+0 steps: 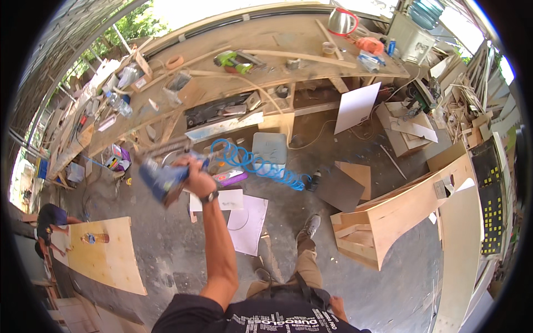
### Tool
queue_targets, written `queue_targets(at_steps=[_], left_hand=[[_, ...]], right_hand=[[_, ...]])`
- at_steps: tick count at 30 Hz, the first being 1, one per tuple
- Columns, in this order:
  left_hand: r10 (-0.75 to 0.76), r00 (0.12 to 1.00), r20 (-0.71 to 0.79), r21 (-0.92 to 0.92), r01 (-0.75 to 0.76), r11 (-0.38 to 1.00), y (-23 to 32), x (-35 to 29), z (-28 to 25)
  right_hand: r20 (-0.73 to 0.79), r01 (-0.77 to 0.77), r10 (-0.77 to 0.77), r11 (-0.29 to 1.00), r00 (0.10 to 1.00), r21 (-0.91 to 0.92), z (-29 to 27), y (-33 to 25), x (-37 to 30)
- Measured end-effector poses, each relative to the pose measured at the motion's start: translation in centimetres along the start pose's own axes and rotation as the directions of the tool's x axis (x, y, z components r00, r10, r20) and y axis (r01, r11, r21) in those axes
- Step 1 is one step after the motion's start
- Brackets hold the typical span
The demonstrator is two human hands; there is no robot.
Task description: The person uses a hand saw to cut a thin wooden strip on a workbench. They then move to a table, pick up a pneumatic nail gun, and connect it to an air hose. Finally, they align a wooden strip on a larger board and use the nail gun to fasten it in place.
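The left hand (195,173) is reaching out at arm's length over the concrete floor (183,255), its fingers wrapping tightly around the grip of a blue pneumatic nail gun (164,178), which is blurring in the air. A coiled blue air hose (261,164) is trailing from the tool toward a pale plastic stool (270,147). The right hand (336,304) is hanging low beside the hip, and whether it is spread or curled cannot be told. On the long wooden tabletop (277,41) a metal kettle (341,21) is standing
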State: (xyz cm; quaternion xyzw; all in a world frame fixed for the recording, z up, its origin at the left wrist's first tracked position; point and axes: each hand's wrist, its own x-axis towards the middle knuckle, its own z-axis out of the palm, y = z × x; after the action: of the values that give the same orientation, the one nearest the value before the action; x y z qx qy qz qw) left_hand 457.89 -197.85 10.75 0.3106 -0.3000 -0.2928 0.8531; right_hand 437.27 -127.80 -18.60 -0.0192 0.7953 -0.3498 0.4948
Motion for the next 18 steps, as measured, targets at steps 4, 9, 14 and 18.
queue_targets(at_steps=[4,9,14,18], left_hand=[[0.033,0.953,0.301,0.495,-0.186,0.849,-8.2,-2.2,8.7],[-0.222,0.886,0.406,0.167,0.166,0.972,-12.4,-11.3,18.8],[-0.333,0.713,0.617,0.004,0.419,0.908,-6.4,-17.1,26.8],[-0.277,0.602,0.749,-0.167,0.576,0.8,-2.4,-20.2,32.5]], right_hand=[[-0.113,0.116,-0.122,0.992,0.986,-0.051,-2.2,-9.8,7.3],[-0.26,0.123,-0.077,0.979,0.962,0.165,-6.8,-20.1,12.5],[-0.412,0.543,-0.575,0.815,0.707,-0.203,-10.1,-39.3,10.4],[-0.169,0.831,-0.91,0.415,0.379,-0.369,-8.2,-59.8,7.2]])
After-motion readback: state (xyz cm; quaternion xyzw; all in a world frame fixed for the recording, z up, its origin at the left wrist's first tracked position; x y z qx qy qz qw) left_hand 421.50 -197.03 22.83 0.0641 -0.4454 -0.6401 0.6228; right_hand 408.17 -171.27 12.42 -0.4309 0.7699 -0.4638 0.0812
